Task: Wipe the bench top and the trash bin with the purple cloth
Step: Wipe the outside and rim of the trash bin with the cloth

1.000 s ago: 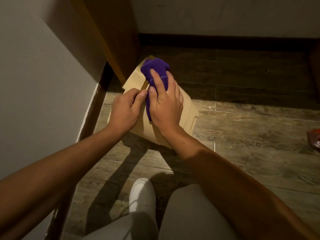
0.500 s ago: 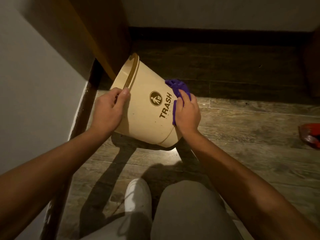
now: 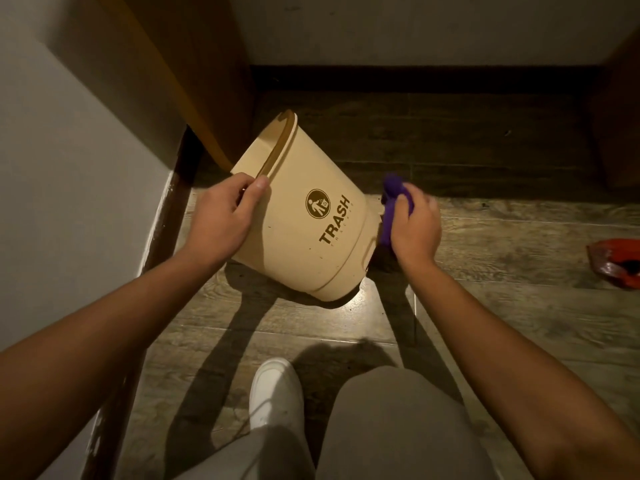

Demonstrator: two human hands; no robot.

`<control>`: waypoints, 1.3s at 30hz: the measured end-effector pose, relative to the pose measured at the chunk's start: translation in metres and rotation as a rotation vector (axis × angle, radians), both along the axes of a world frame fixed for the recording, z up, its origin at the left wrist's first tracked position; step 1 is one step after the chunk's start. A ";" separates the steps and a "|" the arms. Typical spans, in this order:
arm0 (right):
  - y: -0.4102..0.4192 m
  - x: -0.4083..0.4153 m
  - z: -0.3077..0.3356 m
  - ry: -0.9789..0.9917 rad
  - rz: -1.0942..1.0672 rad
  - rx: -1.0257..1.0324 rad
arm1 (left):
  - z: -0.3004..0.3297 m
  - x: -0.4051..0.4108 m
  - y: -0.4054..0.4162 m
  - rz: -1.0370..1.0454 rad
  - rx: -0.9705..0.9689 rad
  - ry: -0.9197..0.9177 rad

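Note:
A cream trash bin with a brown "TRASH" logo is tilted on the wooden floor, its open rim pointing up and to the left. My left hand grips the bin's rim at the left side. My right hand holds the bunched purple cloth beside the bin's right side, near its base. Whether the cloth touches the bin I cannot tell. The bench top is not in view.
A wooden cabinet panel stands just behind the bin at the upper left, next to a white wall. A red object lies on the floor at the right edge. My white shoe and bent knee are below.
The right hand with the cloth has moved from the bin's rim, down across its side, to the bin's right edge. The bin has been turned so that its logo faces up.

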State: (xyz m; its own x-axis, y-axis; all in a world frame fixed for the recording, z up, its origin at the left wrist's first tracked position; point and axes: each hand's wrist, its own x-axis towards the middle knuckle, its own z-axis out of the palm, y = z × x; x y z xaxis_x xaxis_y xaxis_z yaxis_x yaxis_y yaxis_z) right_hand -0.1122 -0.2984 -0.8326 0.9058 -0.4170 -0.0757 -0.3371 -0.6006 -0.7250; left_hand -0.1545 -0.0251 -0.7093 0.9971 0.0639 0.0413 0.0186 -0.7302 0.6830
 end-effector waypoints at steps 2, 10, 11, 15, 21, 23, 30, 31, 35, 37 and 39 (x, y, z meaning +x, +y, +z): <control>0.020 0.004 0.039 -0.166 0.080 0.111 | 0.002 0.003 -0.001 0.017 0.009 0.020; 0.131 -0.013 0.109 -0.434 0.419 0.179 | 0.021 0.021 -0.013 0.171 -0.351 0.180; 0.137 -0.013 0.106 -0.428 0.418 0.182 | 0.023 0.021 -0.013 0.175 -0.440 0.208; 0.140 -0.001 0.095 -0.399 0.308 0.220 | 0.020 0.014 0.010 -0.094 -0.644 0.458; 0.128 0.013 0.090 -0.342 0.306 0.305 | 0.013 0.003 0.020 -0.173 -0.465 0.507; 0.128 0.013 0.094 -0.357 0.312 0.306 | 0.020 0.006 0.020 -0.145 -0.420 0.435; 0.160 -0.016 0.100 -0.374 0.452 0.001 | 0.018 0.008 0.007 0.019 -0.453 0.210; 0.163 -0.017 0.098 -0.358 0.457 -0.049 | 0.018 0.006 0.008 0.034 -0.452 0.209; 0.166 -0.014 0.093 -0.285 0.466 -0.202 | 0.015 0.000 0.012 0.133 -0.422 0.182; 0.160 -0.012 0.091 -0.248 0.451 -0.208 | 0.013 -0.003 0.012 0.166 -0.411 0.188; 0.149 -0.009 0.086 -0.189 0.426 -0.195 | 0.011 -0.006 0.013 0.187 -0.416 0.198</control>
